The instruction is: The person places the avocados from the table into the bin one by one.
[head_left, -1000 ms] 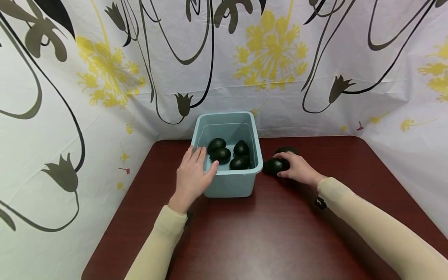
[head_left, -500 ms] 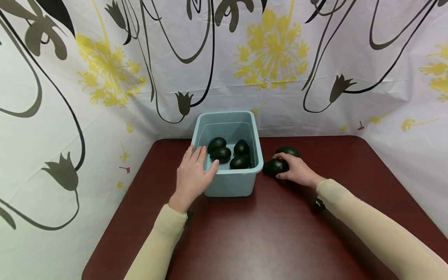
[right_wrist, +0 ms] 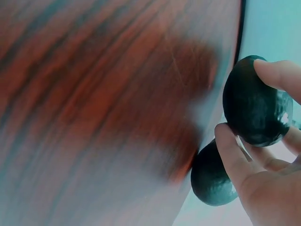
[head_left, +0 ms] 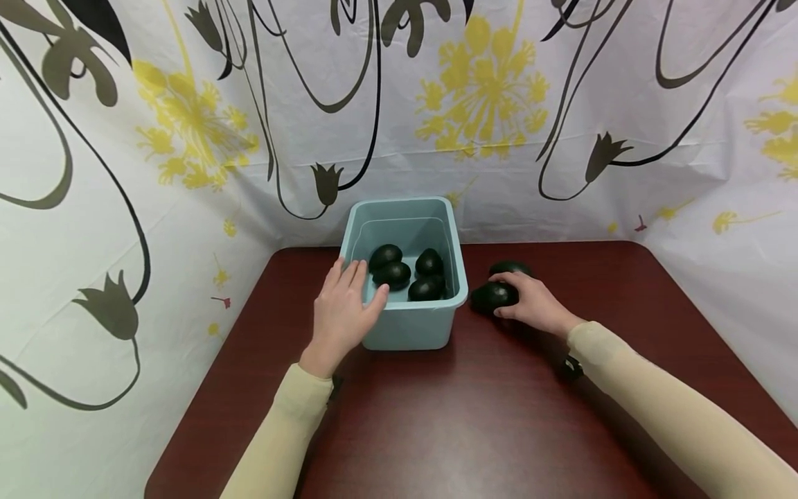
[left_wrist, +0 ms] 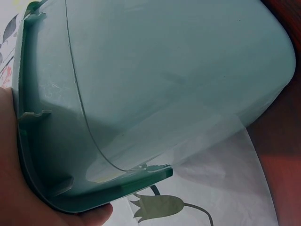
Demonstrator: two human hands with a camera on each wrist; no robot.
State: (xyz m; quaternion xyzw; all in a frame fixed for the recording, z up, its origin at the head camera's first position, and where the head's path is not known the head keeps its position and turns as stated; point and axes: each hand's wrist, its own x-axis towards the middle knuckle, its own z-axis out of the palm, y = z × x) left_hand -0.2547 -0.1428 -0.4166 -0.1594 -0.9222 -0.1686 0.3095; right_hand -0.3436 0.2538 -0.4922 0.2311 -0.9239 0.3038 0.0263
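A light blue plastic bin stands at the far side of the table with several dark green avocados inside. My left hand rests over its near left corner, fingers extended across the rim and thumb spread; the left wrist view shows the bin's outer wall below that hand. To the right of the bin, my right hand holds an avocado between thumb and fingers. Behind it lies another avocado, partly hidden by the hand; in the right wrist view this second avocado shows beside the fingers.
The dark red-brown wooden table has rounded far corners. A white cloth with yellow flowers and grey stems hangs close behind the bin and along both sides.
The right hand and the avocado in it have shifted very slightly to the right. The left hand and the bin have stayed in place.
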